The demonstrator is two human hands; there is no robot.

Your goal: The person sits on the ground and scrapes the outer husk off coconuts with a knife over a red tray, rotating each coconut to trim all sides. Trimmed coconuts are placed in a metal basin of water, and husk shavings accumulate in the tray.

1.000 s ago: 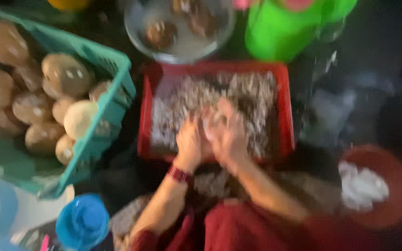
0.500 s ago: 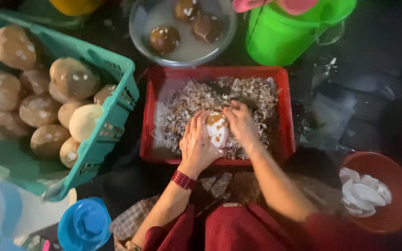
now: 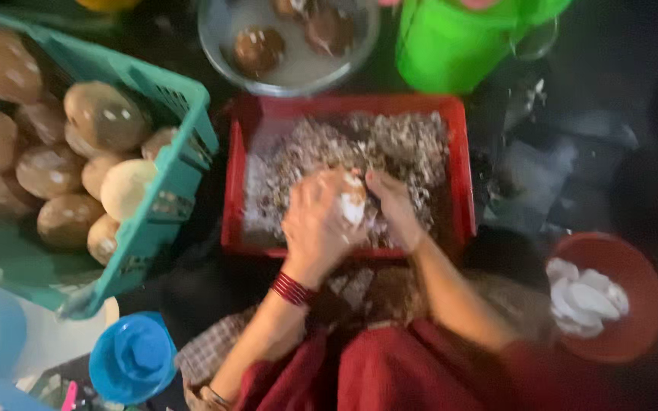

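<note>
1. Over the red tray point(image 3: 460, 175), both hands are at work on one coconut point(image 3: 350, 199), held above the heap of brown and white shavings point(image 3: 390, 148) that fills the tray.
2. Left hand point(image 3: 312, 228) is wrapped round the coconut from the near side, fingers curled and gripping it; red bangles point(image 3: 292, 289) sit at that wrist.
3. Right hand point(image 3: 394, 207) is pressed against the coconut's other side, fingers bent onto it. The picture is blurred, so whether it also holds a tool I cannot tell.
4. A white patch shows on the coconut between the two hands, with brown skin around it.
5. Off to the left, a teal basket point(image 3: 180, 183) is loaded with brown, unpeeled coconuts point(image 3: 104, 114), and one paler one lies near the basket's front corner, just beside the tray.
6. Up top, a metal bowl point(image 3: 215, 46) holds a few dark round coconuts in cloudy liquid, touching the tray's far edge or close to it.
7. Next to that bowl stands a bright green bucket point(image 3: 451, 46).
8. Lower right, well apart from the hands, a reddish bowl point(image 3: 634, 304) carries white coconut pieces point(image 3: 584, 301).
9. Lower left, a blue lid-like container point(image 3: 132, 356) sits near the person's knee, and the lap is covered in dark red cloth point(image 3: 390, 373).
</note>
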